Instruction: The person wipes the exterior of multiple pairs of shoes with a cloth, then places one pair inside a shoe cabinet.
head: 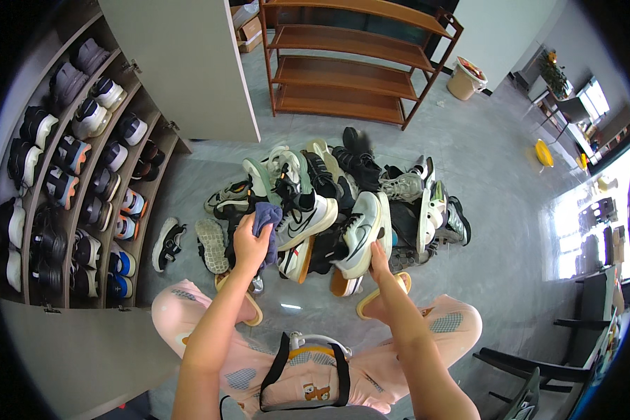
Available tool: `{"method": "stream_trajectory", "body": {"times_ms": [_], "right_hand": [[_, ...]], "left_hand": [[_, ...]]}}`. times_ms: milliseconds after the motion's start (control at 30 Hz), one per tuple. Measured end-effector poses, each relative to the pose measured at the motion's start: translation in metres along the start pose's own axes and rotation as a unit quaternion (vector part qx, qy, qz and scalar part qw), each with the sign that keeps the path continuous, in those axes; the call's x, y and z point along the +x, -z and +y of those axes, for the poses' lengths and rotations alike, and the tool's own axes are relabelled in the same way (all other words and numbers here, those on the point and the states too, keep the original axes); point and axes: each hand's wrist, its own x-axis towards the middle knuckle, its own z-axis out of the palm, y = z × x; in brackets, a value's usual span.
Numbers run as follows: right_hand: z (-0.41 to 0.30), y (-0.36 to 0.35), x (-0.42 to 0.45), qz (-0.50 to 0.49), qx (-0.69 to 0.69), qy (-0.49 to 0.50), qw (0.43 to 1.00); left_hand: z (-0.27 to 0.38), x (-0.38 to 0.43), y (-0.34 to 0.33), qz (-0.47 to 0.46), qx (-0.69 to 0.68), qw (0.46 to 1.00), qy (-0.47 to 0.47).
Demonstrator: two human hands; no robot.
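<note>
In front of me a heap of mixed shoes lies on the grey floor. My left hand [250, 242] grips a bunched purple-blue cloth [267, 214], just left of a white sneaker with a black Nike swoosh [307, 223]. Another white Nike sneaker [358, 239] is held by my right hand [380, 260], its fingers at the right side near the heel. Behind it stands a white sole edge [385, 215]. White clogs [430, 218] and a silver-black shoe [458, 223] lie at the heap's right. Black sneakers [356, 165] are at its back.
An open shoe cabinet [79, 123] with several shelves of shoes stands at the left, its door [189, 68] swung out. A brown wooden rack [346, 79] and a beige bucket [465, 79] are beyond. A single black-and-white shoe [168, 244] lies left of the heap. Dark chair legs [535, 365] are at the right.
</note>
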Motion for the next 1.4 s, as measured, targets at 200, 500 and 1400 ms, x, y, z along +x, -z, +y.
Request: {"method": "stream_trajectory", "body": {"times_ms": [200,500,1400], "right_hand": [[0.041,0.075,0.064,0.179,-0.279,0.106,0.938],[-0.082,-0.137,-0.012,0.056,-0.355,0.435,0.826],[-0.149,-0.160,-0.041,-0.154,-0.652,0.204,0.714]], "left_hand": [[-0.023,-0.001,-0.035,-0.011,0.012,1.000,0.025],[-0.049,-0.010,0.002,0.018,0.029,0.994,0.102],[-0.027,-0.001,0.026,0.003,0.033,0.997,0.064]]}}
